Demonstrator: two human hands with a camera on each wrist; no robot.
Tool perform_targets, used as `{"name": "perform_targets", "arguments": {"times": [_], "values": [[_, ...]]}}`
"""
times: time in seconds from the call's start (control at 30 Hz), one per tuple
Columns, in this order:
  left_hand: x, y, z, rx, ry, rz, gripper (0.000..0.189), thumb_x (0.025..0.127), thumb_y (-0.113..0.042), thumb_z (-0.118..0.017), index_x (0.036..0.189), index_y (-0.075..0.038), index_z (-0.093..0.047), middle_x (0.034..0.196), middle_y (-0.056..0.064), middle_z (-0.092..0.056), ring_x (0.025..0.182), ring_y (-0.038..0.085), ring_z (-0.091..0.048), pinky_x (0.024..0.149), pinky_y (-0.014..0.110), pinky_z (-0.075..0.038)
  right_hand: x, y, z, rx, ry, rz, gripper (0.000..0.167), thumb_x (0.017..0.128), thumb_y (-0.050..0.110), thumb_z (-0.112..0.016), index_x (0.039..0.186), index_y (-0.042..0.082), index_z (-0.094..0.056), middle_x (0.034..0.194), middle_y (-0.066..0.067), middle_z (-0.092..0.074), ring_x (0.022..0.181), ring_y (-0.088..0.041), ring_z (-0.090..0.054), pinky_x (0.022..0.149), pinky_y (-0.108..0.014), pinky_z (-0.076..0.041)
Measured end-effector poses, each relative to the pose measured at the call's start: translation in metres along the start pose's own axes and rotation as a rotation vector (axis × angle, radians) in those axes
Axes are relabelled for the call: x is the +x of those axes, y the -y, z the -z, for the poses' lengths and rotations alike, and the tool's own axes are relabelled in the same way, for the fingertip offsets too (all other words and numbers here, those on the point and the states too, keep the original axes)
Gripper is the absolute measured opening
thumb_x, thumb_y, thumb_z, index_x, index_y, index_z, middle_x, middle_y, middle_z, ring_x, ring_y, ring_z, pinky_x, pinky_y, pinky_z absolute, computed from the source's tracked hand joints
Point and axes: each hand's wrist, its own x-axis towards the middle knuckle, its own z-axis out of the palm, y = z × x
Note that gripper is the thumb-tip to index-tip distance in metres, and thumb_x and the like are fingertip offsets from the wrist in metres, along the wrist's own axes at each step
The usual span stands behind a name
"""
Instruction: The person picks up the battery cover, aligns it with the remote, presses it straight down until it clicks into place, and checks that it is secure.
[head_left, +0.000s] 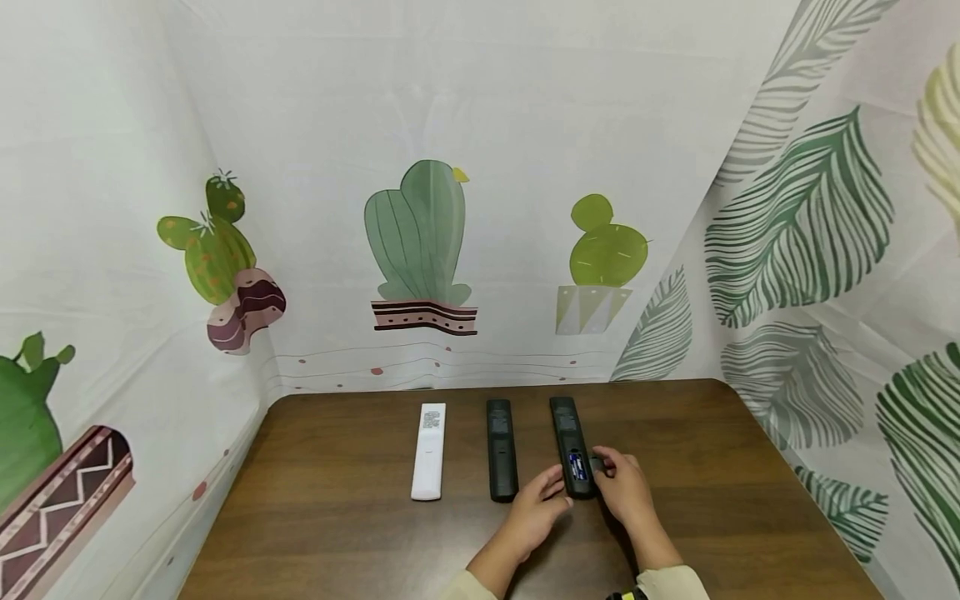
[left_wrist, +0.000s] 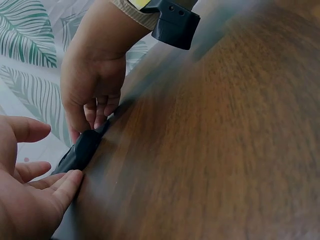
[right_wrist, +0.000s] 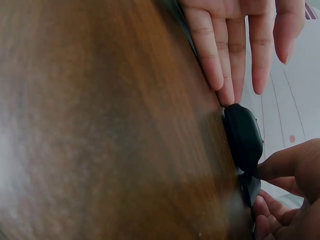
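Note:
A black remote control [head_left: 567, 442] lies face down on the table, its battery compartment uncovered with blue batteries [head_left: 577, 467] inside. My left hand [head_left: 534, 508] is at its left side; in the left wrist view the extended fingers [left_wrist: 67, 192] rest right at the remote's edge. On the other side, my right hand [head_left: 624, 490] pinches a small dark battery cover [right_wrist: 250, 189] between thumb and fingertips, close beside the remote's body [right_wrist: 243, 137]. Part of that cover is hidden by the fingers.
A second black remote [head_left: 502, 450], back up with its cover on, lies left of the first. Further left is a white remote [head_left: 429, 450]. The brown wooden table [head_left: 337, 517] meets a printed cloth backdrop [head_left: 517, 167] at its far edge.

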Motion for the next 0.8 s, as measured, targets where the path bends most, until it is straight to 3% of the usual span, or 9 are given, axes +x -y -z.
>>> {"name": "perform_targets", "arguments": {"times": [0.37,0.6,0.8], "values": [[0.003,0.001,-0.004,-0.011,-0.011,0.016,0.062,0.088,-0.014,-0.068,0.147,-0.005,-0.05,0.147,0.016,-0.056,0.134,0.034,-0.054,0.107,0.05,-0.049,-0.001,0.0,0.0,-0.024,-0.009,0.015,0.034,0.089,0.005,-0.066,0.123,0.005,-0.07,0.112,-0.022,-0.063,0.101,-0.033,-0.064,0.084,-0.047,-0.051],[0.004,-0.006,-0.005,-0.155,-0.028,0.062,0.065,0.09,-0.012,-0.065,0.149,0.003,-0.043,0.15,0.025,-0.05,0.138,0.039,-0.05,0.111,0.047,-0.046,-0.001,-0.001,-0.002,-0.042,-0.021,0.037,0.033,0.089,0.004,-0.066,0.122,0.007,-0.073,0.115,-0.024,-0.063,0.101,-0.034,-0.064,0.084,-0.047,-0.052],[0.003,-0.01,-0.006,-0.226,-0.039,0.056,0.063,0.089,-0.01,-0.063,0.146,0.008,-0.044,0.149,0.028,-0.05,0.138,0.04,-0.048,0.107,0.043,-0.05,-0.002,-0.002,-0.003,-0.047,-0.036,0.053,0.033,0.089,0.003,-0.065,0.12,0.007,-0.074,0.114,-0.025,-0.063,0.1,-0.033,-0.063,0.085,-0.048,-0.051]]}}
